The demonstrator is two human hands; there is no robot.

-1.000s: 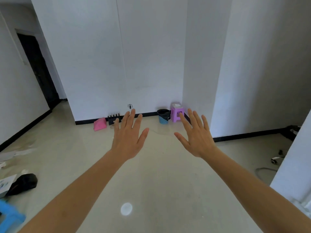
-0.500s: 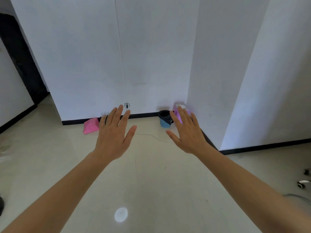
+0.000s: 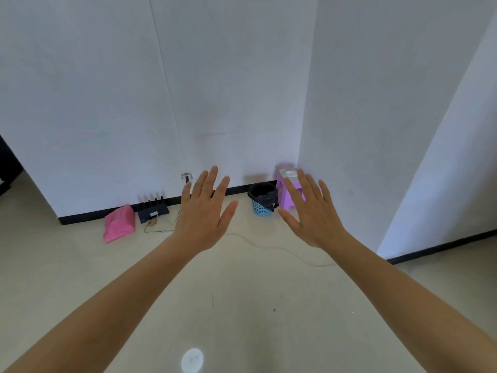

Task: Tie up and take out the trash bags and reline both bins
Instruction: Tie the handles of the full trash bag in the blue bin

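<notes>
We have closed on the bin (image 3: 263, 200) by the wall; left hand (image 3: 205, 211) and right hand (image 3: 312, 211) spread wide, empty. Risk: tripping on the floor cable (image 3: 282, 250).

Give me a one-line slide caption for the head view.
Left hand and right hand, open, held out toward the blue bin with black bag by the wall, beside a purple stool.

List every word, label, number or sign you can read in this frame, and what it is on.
No text is legible in this view.
Small white sticker on the black ribbed device by the wall: too small and blurred to read.
White flat object on the purple plastic stool: blurred, no print made out.
Blue plastic basket bin with black liner, pink bag: no markings seen.
</notes>
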